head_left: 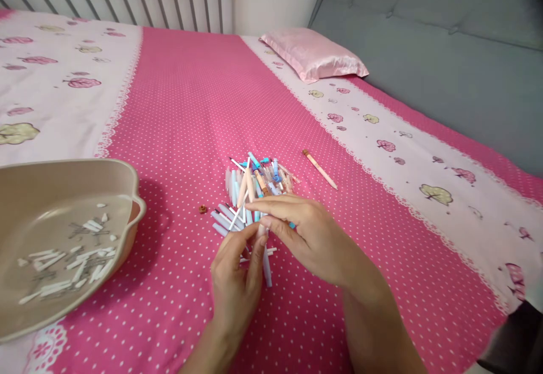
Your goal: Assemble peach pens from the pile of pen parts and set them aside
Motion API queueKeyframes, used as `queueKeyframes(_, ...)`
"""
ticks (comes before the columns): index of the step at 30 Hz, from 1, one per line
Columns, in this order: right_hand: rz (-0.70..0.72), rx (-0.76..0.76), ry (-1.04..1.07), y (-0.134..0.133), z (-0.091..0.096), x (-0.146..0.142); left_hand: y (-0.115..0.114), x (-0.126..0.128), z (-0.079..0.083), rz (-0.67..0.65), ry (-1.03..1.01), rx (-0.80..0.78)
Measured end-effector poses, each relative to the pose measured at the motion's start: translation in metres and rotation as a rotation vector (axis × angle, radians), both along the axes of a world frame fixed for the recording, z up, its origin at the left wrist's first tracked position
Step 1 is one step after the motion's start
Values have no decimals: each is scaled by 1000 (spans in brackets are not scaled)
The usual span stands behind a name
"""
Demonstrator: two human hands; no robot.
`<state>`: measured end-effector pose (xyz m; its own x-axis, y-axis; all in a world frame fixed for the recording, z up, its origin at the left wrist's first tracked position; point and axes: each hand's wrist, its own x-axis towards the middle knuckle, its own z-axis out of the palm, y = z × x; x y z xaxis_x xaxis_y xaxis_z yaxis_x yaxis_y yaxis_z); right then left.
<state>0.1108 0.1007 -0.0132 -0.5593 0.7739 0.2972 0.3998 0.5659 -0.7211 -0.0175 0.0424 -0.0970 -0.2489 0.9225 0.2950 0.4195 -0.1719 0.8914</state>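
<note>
My left hand [235, 266] pinches a pale pen part [263, 228] between thumb and fingertips, held upright above the bed. My right hand [316, 238] comes in from the right, its thumb and fingers closing at the upper end of that same part, which they mostly hide. Behind and under both hands lies a pile of pen parts [235, 184]: pale blue, peach and clear barrels, thin white refills, and blue and brown caps. A light blue barrel [267, 269] lies just right of my left thumb.
At left stands a beige plastic basin [80, 173] with small white sticks and grey bits inside. A peach pen with a brown end [320, 169] lies right of the pile; a small brown piece [203, 209] lies left. A pink pillow [314, 54] rests at the back.
</note>
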Motion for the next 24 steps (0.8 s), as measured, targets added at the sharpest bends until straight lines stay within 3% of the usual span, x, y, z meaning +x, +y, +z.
queueKeyframes(2,-15,-9,57,3,0,5,0,0,0,24,-21,-12)
queueKeyframes(3,-93,-4,118,6,0,10,0,1,-1,34,-27,-16)
queueKeyframes(6,-478,40,242,16,-6,28,1,1,-1,57,-22,-24)
queueKeyframes(9,-687,-36,22,28,-20,45,2,2,-1,71,-22,-37)
queueKeyframes(12,-714,-156,-255,36,-36,50,2,3,-1,88,-42,-58)
queueKeyframes(15,-740,-184,-401,40,-49,50,2,4,0,100,-62,-75)
queueKeyframes(24,-615,-249,-344,57,-89,52,3,4,2,117,-16,-70)
